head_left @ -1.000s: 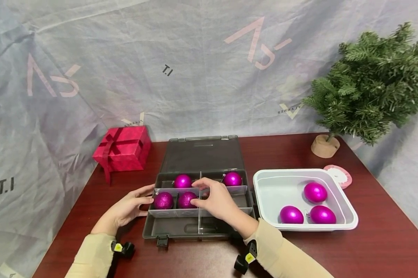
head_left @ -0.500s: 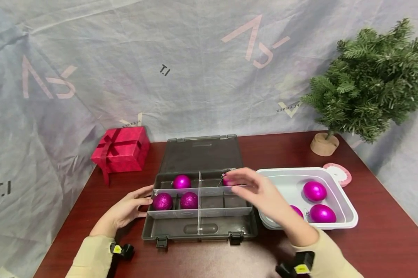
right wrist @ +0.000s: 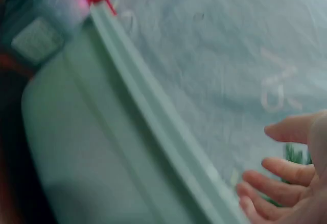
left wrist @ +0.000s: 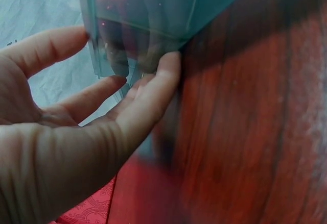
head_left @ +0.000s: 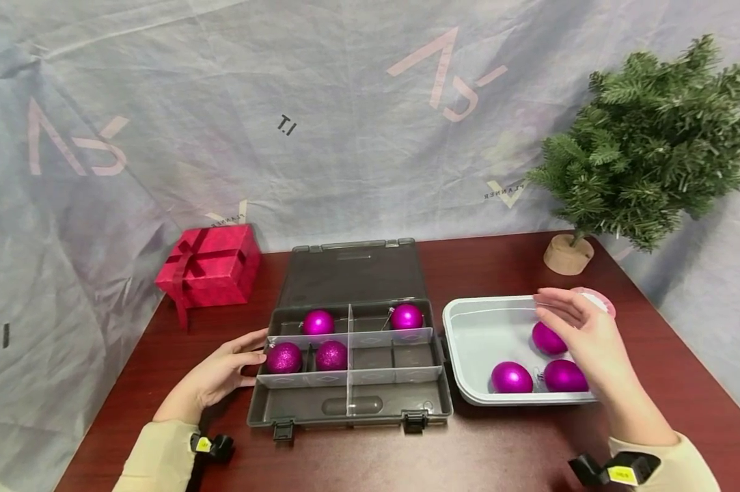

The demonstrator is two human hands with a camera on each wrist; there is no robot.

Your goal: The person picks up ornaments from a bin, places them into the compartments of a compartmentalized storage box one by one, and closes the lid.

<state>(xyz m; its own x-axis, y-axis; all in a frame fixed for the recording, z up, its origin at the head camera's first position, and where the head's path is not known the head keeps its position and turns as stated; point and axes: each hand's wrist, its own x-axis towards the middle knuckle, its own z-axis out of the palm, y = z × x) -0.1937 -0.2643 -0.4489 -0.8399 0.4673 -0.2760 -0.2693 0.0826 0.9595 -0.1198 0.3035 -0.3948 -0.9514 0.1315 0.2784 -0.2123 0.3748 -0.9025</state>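
Note:
A dark see-through divided case [head_left: 302, 403] lies with its lid [head_left: 354, 273] folded back. Two glittery magenta Christmas balls [head_left: 284, 358] sit side by side in the middle row's left compartments. One smooth magenta ball [head_left: 318, 322] lies at back left and another [head_left: 406, 316] at back right. My left hand [head_left: 225, 369] touches the case's left side wall with thumb and fingertips. To the right, a white plastic tub [head_left: 474, 328] holds three smooth magenta balls [head_left: 512, 377]. Over its right part hovers my right hand [head_left: 591, 342], fingers extended and nothing held, partly covering two of those balls.
A red gift box [head_left: 212, 266] with a ribbon stands at back left. At back right rises a small artificial fir tree [head_left: 646, 150] on a wooden base [head_left: 568, 255]. A pink-and-white ribbon spool [head_left: 606, 304] lies behind the tub, partly hidden by my right hand.
My right hand has left the right-hand glittery ball in the case and moved right, over the white tub. My left hand stays at the case's side.

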